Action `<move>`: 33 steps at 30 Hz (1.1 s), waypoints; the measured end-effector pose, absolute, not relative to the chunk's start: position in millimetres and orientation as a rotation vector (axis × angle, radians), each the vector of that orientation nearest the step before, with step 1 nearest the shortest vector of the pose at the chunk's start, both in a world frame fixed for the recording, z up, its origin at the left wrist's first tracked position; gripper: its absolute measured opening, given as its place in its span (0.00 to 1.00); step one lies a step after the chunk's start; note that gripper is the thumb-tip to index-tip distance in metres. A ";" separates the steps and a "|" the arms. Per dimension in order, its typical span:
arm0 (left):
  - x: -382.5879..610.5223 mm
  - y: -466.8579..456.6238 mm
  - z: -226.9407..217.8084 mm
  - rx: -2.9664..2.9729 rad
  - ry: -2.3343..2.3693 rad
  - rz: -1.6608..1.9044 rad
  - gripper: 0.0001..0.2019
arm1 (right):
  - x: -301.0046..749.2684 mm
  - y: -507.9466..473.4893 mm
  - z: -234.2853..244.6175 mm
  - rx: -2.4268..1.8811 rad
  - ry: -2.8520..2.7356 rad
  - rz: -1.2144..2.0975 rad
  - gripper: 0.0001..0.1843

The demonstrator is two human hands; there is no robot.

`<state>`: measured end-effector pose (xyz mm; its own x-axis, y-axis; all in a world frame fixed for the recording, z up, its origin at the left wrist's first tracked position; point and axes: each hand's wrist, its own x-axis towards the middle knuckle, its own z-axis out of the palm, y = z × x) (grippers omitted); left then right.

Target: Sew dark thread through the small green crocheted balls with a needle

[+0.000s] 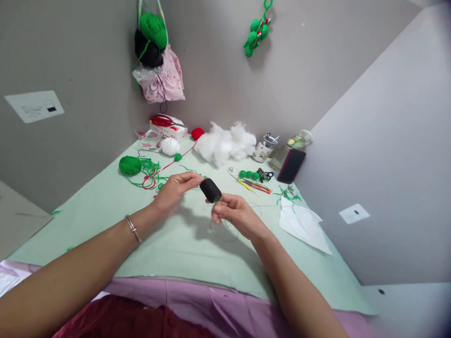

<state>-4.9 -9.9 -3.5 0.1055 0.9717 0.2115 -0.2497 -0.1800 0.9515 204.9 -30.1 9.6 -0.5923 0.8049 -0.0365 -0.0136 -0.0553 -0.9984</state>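
In the head view we see the black spool, which is lifted above the table between the two hands. At its left end, the left hand pinches it with thumb and fingers nearly closed. At its lower right end, the right hand has curled fingers touching it; whether these also grip thread, we cannot tell. A thin thread loop hangs below the spool. Behind it lies white stuffing, and to its left, a green yarn ball. We judge the present step as handling thread at the spool; the next move calls for steady holding and a loop without tangle.
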 end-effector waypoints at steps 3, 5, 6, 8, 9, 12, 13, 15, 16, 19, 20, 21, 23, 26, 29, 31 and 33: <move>-17.1 1.9 -1.6 1.050 0.837 1.510 0.09 | 223.9 -27.6 11.5 -0.819 -1.597 1.662 0.14; -28.5 11.2 0.0 0.878 0.813 1.616 0.08 | 247.1 -26.0 16.3 -0.726 -1.671 1.636 0.15; -34.6 15.8 0.5 0.792 0.809 1.670 0.07 | 259.8 -25.8 20.0 -0.667 -1.735 1.638 0.16; -46.4 23.5 0.9 0.622 0.804 1.777 0.06 | 282.6 -26.3 30.0 -0.566 -1.877 1.657 0.21; -51.3 26.4 0.8 0.544 0.818 1.809 0.07 | 291.1 -26.9 35.7 -0.531 -1.948 1.659 0.23; -58.2 30.0 0.5 0.430 0.837 1.844 0.07 | 300.4 -27.6 50.7 -0.639 -2.156 1.580 0.21; -57.3 29.3 0.6 0.443 0.833 1.836 0.07 | 298.2 -26.9 52.8 -0.773 -2.218 1.507 0.20; -51.3 25.2 1.4 0.547 0.810 1.783 0.07 | 288.1 -23.7 50.4 -1.120 -2.270 1.246 0.20; -46.6 21.9 1.9 0.626 0.794 1.746 0.08 | 281.0 -21.6 45.8 -1.274 -2.242 1.075 0.20; -29.5 8.8 3.1 0.904 0.772 1.574 0.10 | 255.7 -16.9 25.8 -1.397 -2.032 0.814 0.25; -23.7 4.1 3.0 0.978 0.785 1.526 0.11 | 246.4 -16.9 19.2 -1.329 -1.978 0.917 0.30; -18.3 -0.4 2.7 1.040 0.805 1.488 0.12 | 236.9 -17.9 13.5 -1.224 -1.934 1.082 0.34; -9.9 -7.6 1.4 1.175 0.809 1.370 0.12 | 219.2 -21.7 5.0 -0.995 -1.837 1.417 0.40; -5.8 -10.1 -1.2 1.252 0.803 1.276 0.11 | 203.6 -26.9 -1.3 -0.825 -1.716 1.678 0.27; -14.2 -1.0 -2.7 1.128 0.798 1.382 0.10 | 213.6 -26.4 0.4 -0.797 -1.622 1.660 0.14; -25.7 8.9 -2.4 0.954 0.805 1.542 0.08 | 234.1 -24.6 7.7 -0.748 -1.587 1.588 0.12; -39.8 18.9 -1.5 0.765 0.827 1.682 0.06 | 259.1 -24.2 19.5 -0.655 -1.647 1.558 0.13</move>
<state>-39.8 18.9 -1.5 -0.2330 0.9688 0.0845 -0.5246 -0.1984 0.8279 259.1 -24.2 19.5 -0.5777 0.7965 0.1788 -0.1344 0.1233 -0.9832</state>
